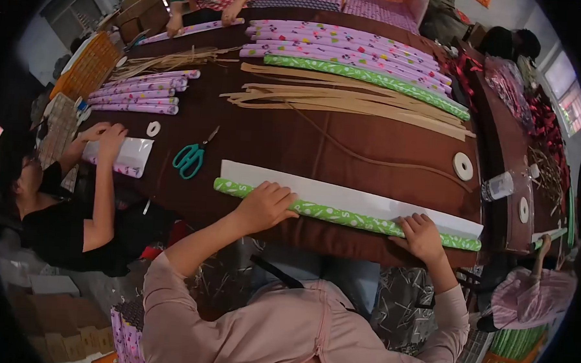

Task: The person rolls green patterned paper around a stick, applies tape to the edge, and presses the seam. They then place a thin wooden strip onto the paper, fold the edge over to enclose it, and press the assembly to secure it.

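A roll of green wrapping paper point(347, 216) with a white pattern lies along the near table edge. Its loose sheet, white side up point(342, 191), spreads flat behind the roll. My left hand point(265, 205) curls over the roll left of its middle, fingers together. Toward its right end, my right hand point(421, 236) grips it with bent fingers and the thumb on the near side. Teal-handled scissors point(190, 159) lie partly open beyond the roll's left end. The undersides of both hands are hidden.
Brown paper strips point(346, 103) lie across the table before a green roll point(366, 84) and several purple rolls point(342, 44). A white tape roll point(463, 166) and plastic bottle point(501, 185) are at right. Co-workers handle paper at left, back and right.
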